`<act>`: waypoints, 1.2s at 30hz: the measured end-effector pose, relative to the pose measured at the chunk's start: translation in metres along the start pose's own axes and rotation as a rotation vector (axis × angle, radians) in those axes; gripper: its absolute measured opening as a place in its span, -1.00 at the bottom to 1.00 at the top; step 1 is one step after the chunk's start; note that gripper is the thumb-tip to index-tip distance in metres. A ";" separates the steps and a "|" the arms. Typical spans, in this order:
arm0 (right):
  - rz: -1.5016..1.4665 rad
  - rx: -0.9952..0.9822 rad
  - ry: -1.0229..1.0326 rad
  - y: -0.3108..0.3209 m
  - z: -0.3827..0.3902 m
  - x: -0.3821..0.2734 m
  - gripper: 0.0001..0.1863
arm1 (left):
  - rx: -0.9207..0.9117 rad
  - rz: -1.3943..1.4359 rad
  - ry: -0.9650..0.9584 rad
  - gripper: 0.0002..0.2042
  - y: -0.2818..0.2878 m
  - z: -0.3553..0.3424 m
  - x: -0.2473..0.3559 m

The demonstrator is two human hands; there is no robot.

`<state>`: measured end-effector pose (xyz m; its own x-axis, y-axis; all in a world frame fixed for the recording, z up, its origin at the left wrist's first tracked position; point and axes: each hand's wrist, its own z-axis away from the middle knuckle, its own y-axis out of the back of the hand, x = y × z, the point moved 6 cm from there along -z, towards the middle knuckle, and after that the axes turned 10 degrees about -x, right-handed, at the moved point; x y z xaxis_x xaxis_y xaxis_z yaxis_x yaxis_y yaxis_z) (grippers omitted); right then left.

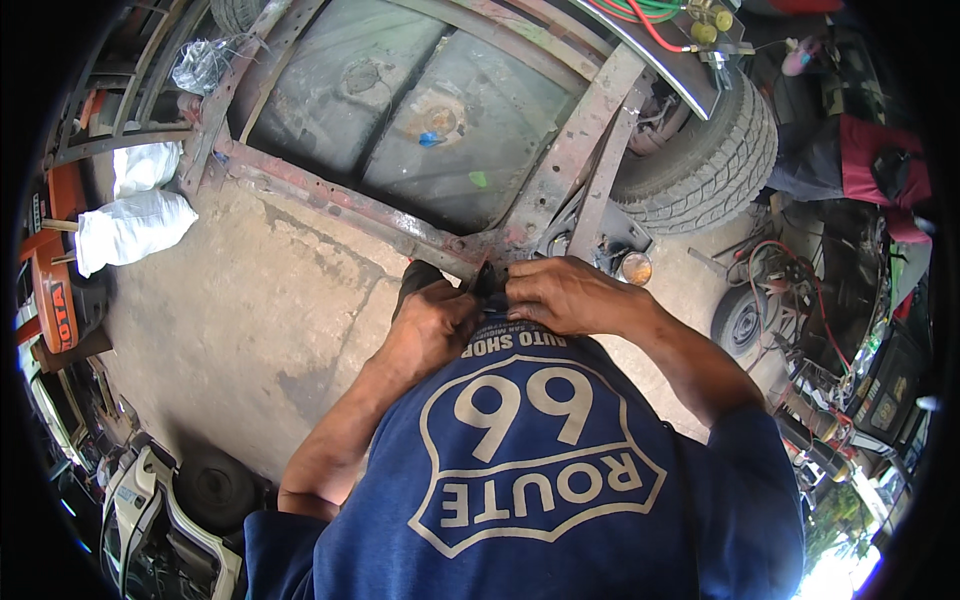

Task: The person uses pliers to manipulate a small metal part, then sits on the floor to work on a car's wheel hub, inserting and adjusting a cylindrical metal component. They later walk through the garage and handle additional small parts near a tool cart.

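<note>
Both my hands are close together in front of my chest, at the near edge of a worn reddish metal frame [335, 208]. My left hand [438, 325] is closed, its fingers curled inward. Opposite it, my right hand [560, 296] has bent fingers pressed together. A small dark piece [486, 279] shows between the two hands, against the frame's corner; its kind is hard to make out, and the fingertips are partly hidden. Behind my left hand, a dark shoe [420, 274] rests on the floor.
A large treaded tyre [705, 165] stands right of the frame, near a small round container [635, 267]. White sacks [135, 228] lie at left beside an orange vehicle panel [62, 270]. A person in a red top [880, 175] is at far right, above a loose wheel [740, 318].
</note>
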<state>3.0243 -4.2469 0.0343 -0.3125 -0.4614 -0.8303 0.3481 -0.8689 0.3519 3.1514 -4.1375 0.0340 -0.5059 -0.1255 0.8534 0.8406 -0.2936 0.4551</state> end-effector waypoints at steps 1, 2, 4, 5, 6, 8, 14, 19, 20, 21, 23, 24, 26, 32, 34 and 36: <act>0.044 -0.026 -0.022 -0.003 0.002 0.002 -0.80 | -0.009 0.006 0.005 -0.83 -0.001 0.000 0.001; 0.069 -0.019 -0.016 -0.003 0.004 0.003 -0.82 | -0.002 0.004 -0.005 -0.83 -0.001 -0.001 0.002; 0.131 -0.019 -0.017 -0.005 0.009 0.003 -0.86 | 0.013 0.015 -0.024 -0.82 -0.002 -0.001 0.004; 0.165 -0.012 -0.006 -0.006 0.012 0.002 -0.87 | 0.006 -0.009 -0.040 -0.81 -0.003 -0.001 0.006; 0.200 -0.016 0.009 -0.007 0.015 0.001 -0.87 | -0.001 -0.026 -0.055 -0.80 -0.004 -0.001 0.007; 0.228 -0.023 0.021 -0.007 0.023 0.000 -0.88 | -0.003 -0.028 -0.062 -0.81 -0.004 -0.001 0.009; 0.174 0.008 0.011 -0.007 0.056 0.008 -0.87 | 0.024 0.013 -0.002 -0.74 -0.004 -0.003 0.015; 0.101 -0.046 -0.160 -0.014 0.103 0.024 -0.77 | 0.003 0.065 0.062 -0.57 -0.004 -0.006 0.014; 0.077 -0.091 -0.232 -0.017 0.112 0.029 -0.73 | 0.003 0.051 0.054 -0.56 -0.004 -0.007 0.015; 0.055 -0.041 -0.227 -0.013 0.126 0.026 -0.72 | -0.011 0.050 0.058 -0.55 -0.004 -0.008 0.015; 0.001 -0.059 -0.351 -0.015 0.149 0.027 -0.70 | -0.021 0.034 0.056 -0.55 -0.003 -0.010 0.017; -0.008 -0.011 -0.338 -0.014 0.154 0.023 -0.73 | -0.019 0.016 0.043 -0.57 -0.001 -0.011 0.018; -0.089 0.063 -0.305 -0.017 0.156 0.018 -0.76 | -0.078 0.110 0.076 -0.61 0.000 -0.017 0.012; -0.103 0.223 -0.338 0.002 0.129 0.022 -0.86 | -0.246 0.536 0.335 -0.65 0.022 0.011 -0.036; -0.216 0.338 -0.376 0.014 0.125 0.028 -0.82 | -0.229 0.561 0.249 -0.67 0.029 0.030 -0.038; -0.227 0.397 -0.350 0.018 0.121 0.033 -0.79 | -0.244 0.486 0.340 -0.70 0.024 0.051 -0.044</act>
<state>2.9136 -4.2998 0.0659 -0.6382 -0.2283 -0.7352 -0.0990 -0.9227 0.3725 3.2038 -4.0906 0.0208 -0.1450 -0.5804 0.8013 0.9417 -0.3295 -0.0683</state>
